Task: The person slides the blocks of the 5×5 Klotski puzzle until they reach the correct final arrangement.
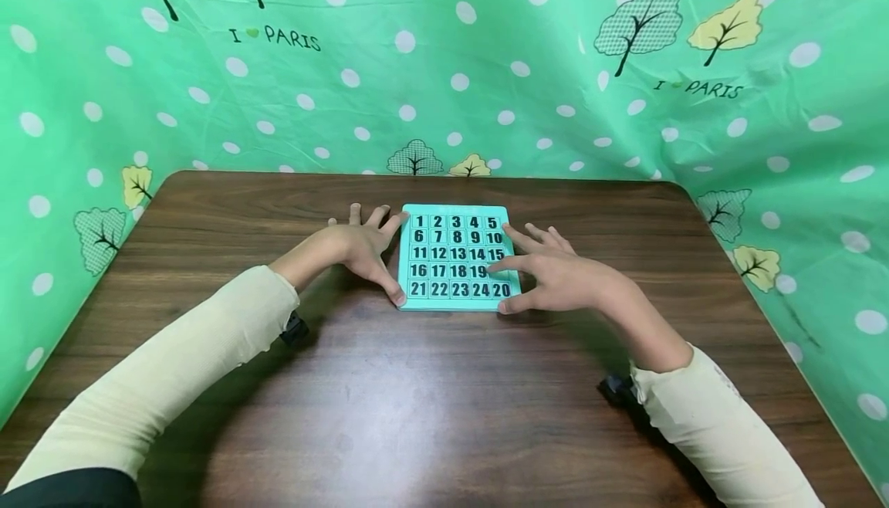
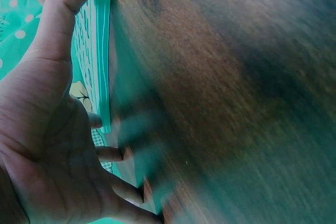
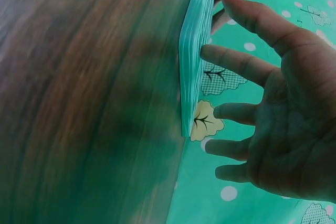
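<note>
A turquoise number slide puzzle (image 1: 457, 254) lies flat on the table, its black numbers in five rows. The lowest row reads 21 to 24, then 20. My left hand (image 1: 364, 249) is at its left side, fingers spread, the thumb by the near left corner and the index finger by the far left corner. My right hand (image 1: 566, 280) reaches over the right edge. Its index fingertip covers the spot right of 19, and the thumb is by the near right corner. In the right wrist view the other fingers stand off the puzzle's layered side (image 3: 188, 61).
The dark wooden table (image 1: 389, 400) extends on all sides of the puzzle. A green curtain (image 1: 430, 52) with white dots and printed trees hangs behind the table and along both sides. Dark devices (image 1: 295, 329) are worn at the wrists below pale sleeves (image 1: 187, 353).
</note>
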Motion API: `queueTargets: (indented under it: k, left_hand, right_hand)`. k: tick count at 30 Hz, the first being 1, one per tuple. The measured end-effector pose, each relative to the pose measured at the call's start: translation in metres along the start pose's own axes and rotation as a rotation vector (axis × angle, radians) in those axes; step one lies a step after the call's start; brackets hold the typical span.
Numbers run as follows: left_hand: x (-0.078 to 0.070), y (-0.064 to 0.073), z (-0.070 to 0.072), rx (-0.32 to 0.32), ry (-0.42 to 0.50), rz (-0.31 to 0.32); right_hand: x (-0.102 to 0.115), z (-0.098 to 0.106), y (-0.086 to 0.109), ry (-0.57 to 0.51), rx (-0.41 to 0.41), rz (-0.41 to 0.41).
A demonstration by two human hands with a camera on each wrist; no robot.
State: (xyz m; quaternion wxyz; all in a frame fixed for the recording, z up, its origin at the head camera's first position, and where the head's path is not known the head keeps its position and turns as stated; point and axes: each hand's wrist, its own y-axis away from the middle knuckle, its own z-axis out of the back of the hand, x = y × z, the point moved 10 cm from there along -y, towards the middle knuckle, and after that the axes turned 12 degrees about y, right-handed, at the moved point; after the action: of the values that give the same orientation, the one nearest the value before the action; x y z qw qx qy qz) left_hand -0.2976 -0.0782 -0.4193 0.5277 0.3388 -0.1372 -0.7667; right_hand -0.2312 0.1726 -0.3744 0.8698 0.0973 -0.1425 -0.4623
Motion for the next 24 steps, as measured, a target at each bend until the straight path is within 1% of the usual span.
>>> queueTargets:
  k: [6,9,10,13,16,17,24]
  left_hand:
    - [0.001,-0.001,-0.002,0.01,-0.003,0.003]
    - [0.002,0.002,0.0,0.004,0.002,0.004]
    - [0.005,0.0,-0.001,-0.004,-0.005,-0.001]
    - [0.006,0.002,0.001,-0.012,-0.004,-0.005]
    - [0.007,0.002,0.0,-0.006,-0.002,-0.006]
    - [0.005,0.004,0.001,0.001,0.007,0.0]
    - [0.008,0.001,0.0,0.004,0.012,0.006]
  right_hand:
    - [-0.004,-0.002,0.001,-0.021,-0.014,-0.017]
    - [-0.008,0.0,0.002,-0.033,-0.033,-0.033]
    - [-0.009,0.002,0.002,-0.039,-0.042,-0.038]
    - [-0.014,0.005,0.003,-0.047,-0.059,-0.055]
    - [-0.016,0.006,0.006,-0.058,-0.066,-0.067]
    - [-0.017,0.006,0.006,-0.058,-0.065,-0.069]
    - [-0.02,0.006,0.008,-0.06,-0.066,-0.077]
